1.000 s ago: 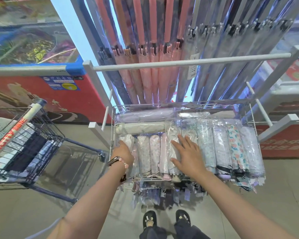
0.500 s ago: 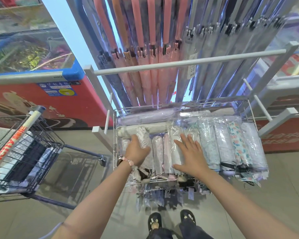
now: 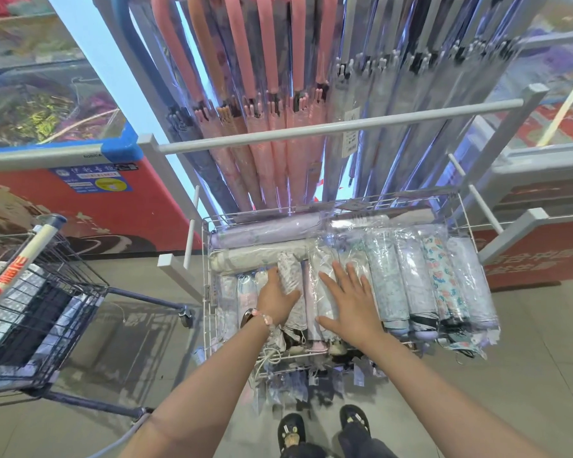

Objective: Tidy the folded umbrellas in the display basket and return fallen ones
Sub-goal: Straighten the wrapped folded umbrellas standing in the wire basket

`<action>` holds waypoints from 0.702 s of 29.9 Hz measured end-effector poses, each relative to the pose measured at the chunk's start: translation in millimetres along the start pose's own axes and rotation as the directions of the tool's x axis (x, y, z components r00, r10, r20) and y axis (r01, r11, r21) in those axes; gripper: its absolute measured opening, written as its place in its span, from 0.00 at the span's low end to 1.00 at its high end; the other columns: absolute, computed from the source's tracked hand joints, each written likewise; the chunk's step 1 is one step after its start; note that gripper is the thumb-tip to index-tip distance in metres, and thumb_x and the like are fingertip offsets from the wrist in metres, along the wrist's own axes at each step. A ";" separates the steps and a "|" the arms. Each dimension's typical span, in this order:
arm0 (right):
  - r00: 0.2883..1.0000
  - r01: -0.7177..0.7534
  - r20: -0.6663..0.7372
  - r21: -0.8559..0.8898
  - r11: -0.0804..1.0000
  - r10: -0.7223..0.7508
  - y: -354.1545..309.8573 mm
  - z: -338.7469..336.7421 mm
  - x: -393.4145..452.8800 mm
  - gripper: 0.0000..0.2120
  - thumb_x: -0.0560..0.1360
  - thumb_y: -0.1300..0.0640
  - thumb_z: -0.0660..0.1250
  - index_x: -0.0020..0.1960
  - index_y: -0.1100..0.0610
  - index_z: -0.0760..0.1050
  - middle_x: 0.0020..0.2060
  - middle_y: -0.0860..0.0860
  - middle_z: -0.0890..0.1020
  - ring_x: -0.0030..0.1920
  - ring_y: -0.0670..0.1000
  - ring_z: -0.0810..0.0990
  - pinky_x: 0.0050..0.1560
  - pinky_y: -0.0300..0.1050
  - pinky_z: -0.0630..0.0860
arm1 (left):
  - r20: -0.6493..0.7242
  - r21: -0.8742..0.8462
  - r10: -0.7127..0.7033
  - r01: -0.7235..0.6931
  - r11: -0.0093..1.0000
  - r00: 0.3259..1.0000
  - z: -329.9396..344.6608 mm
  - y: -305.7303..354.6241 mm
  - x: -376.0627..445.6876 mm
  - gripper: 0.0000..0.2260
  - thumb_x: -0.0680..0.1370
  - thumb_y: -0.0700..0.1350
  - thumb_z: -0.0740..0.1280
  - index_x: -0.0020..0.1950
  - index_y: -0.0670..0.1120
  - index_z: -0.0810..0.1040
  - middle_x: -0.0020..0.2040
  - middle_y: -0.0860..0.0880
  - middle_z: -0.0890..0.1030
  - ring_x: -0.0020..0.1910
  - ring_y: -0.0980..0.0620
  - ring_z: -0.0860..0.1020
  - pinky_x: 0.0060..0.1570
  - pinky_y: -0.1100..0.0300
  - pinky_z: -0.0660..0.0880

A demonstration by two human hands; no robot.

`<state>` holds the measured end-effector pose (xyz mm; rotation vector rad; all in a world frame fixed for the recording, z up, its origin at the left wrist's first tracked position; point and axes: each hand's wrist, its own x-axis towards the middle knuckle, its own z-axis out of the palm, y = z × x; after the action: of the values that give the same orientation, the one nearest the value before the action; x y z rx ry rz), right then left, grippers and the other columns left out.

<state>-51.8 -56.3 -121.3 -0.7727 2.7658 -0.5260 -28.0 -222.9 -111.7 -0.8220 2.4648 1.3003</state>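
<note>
A white wire display basket (image 3: 206, 285) holds several folded umbrellas in clear plastic sleeves, most lying side by side, two lying crosswise at the back. My left hand (image 3: 276, 299) is curled around a white patterned folded umbrella (image 3: 290, 272) in the left half of the row. My right hand (image 3: 351, 304) lies flat, fingers spread, on the sleeved umbrellas (image 3: 325, 279) in the middle. A floral umbrella (image 3: 442, 279) lies toward the right end.
Long pink and grey umbrellas (image 3: 278, 94) hang above a white rail (image 3: 338, 128) behind the basket. A shopping cart (image 3: 30, 302) stands to the left. Red chest freezers (image 3: 80, 200) flank the rack. My feet (image 3: 323, 428) stand below the basket.
My left hand moved right from the basket's left front corner and closed on the white patterned umbrella. My right hand stayed flat on the middle umbrellas.
</note>
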 end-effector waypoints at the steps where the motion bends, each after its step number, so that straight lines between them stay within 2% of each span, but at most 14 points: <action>1: 1.000 -0.001 -0.002 -0.003 1.000 0.001 -0.3 0.3 0.4 0.39 0.71 0.44 0.67 0.75 0.48 0.50 0.77 0.52 0.44 0.76 0.56 0.40 0.72 0.50 0.35 | 0.002 0.046 0.002 -0.002 0.999 1.000 0.0 0.5 1.3 0.33 0.76 0.48 0.67 0.75 0.45 0.54 0.67 0.39 0.74 0.58 0.40 0.78 0.48 0.56 0.74; 5: 1.000 -0.007 -0.010 0.003 1.000 0.007 -0.9 1.4 1.6 0.39 0.71 0.45 0.68 0.75 0.48 0.51 0.77 0.52 0.45 0.76 0.57 0.41 0.71 0.50 0.35 | -0.027 0.186 0.020 -0.015 0.982 0.999 0.4 4.2 5.5 0.30 0.75 0.50 0.67 0.73 0.44 0.60 0.57 0.40 0.80 0.46 0.43 0.78 0.42 0.57 0.73; 6: 1.000 -0.007 -0.012 0.004 1.000 0.007 -0.8 1.8 1.6 0.39 0.71 0.45 0.68 0.75 0.48 0.51 0.77 0.52 0.45 0.76 0.57 0.41 0.71 0.50 0.35 | -0.034 0.219 0.025 -0.017 0.975 0.999 0.8 5.1 6.0 0.29 0.75 0.51 0.67 0.72 0.44 0.61 0.56 0.40 0.81 0.46 0.43 0.78 0.41 0.57 0.72; 9: 1.000 -0.007 -0.007 0.003 1.000 0.007 -0.7 1.4 2.1 0.39 0.71 0.45 0.68 0.75 0.48 0.51 0.77 0.52 0.45 0.77 0.57 0.42 0.71 0.50 0.35 | -0.020 0.281 0.028 -0.021 0.959 0.999 1.5 7.6 6.2 0.29 0.75 0.51 0.66 0.72 0.45 0.61 0.60 0.41 0.79 0.54 0.41 0.80 0.43 0.58 0.71; 11: 1.000 -0.008 -0.013 0.008 1.000 0.008 -1.6 1.0 2.2 0.39 0.70 0.45 0.68 0.75 0.48 0.52 0.77 0.52 0.47 0.77 0.58 0.43 0.71 0.50 0.36 | -0.027 0.287 0.021 -0.012 0.958 0.999 2.3 8.5 6.6 0.28 0.75 0.50 0.66 0.71 0.45 0.61 0.60 0.41 0.79 0.54 0.41 0.80 0.45 0.57 0.72; 14: 1.000 -0.015 -0.025 0.024 1.000 0.016 -3.4 0.5 2.3 0.39 0.69 0.46 0.69 0.74 0.49 0.54 0.77 0.53 0.48 0.77 0.58 0.43 0.71 0.50 0.37 | -0.030 0.280 0.013 -0.004 0.960 0.999 4.6 8.1 7.5 0.27 0.74 0.50 0.66 0.69 0.44 0.61 0.52 0.41 0.81 0.48 0.41 0.80 0.44 0.56 0.74; 17: 0.999 -0.033 -0.024 0.019 0.999 0.034 -5.1 0.7 2.0 0.40 0.68 0.47 0.70 0.74 0.49 0.55 0.77 0.55 0.50 0.77 0.58 0.44 0.72 0.51 0.38 | 0.001 0.246 0.017 -0.016 0.969 1.000 2.2 5.8 6.1 0.28 0.74 0.50 0.66 0.70 0.45 0.59 0.42 0.44 0.79 0.37 0.44 0.78 0.38 0.57 0.75; 19: 0.998 -0.051 -0.037 -0.009 0.999 0.051 -8.1 -0.4 2.4 0.40 0.66 0.47 0.72 0.73 0.51 0.58 0.75 0.58 0.55 0.76 0.59 0.49 0.74 0.55 0.43 | 0.025 0.273 0.031 -0.037 0.961 0.999 -1.6 3.5 6.4 0.28 0.75 0.52 0.66 0.70 0.45 0.59 0.46 0.43 0.80 0.40 0.43 0.80 0.39 0.56 0.76; 21: 0.997 -0.062 -0.043 -0.062 0.996 0.059 -11.3 -4.3 2.8 0.41 0.64 0.45 0.73 0.72 0.51 0.60 0.71 0.59 0.61 0.74 0.59 0.56 0.73 0.57 0.49 | 0.038 0.316 0.043 -0.053 0.947 0.998 -5.3 1.8 6.7 0.30 0.74 0.53 0.66 0.71 0.43 0.60 0.55 0.41 0.81 0.50 0.42 0.81 0.45 0.55 0.76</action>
<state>-50.3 -65.7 -113.3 -0.6965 2.8463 -0.4490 -34.2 -228.9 -110.4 -0.6579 2.5880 0.8846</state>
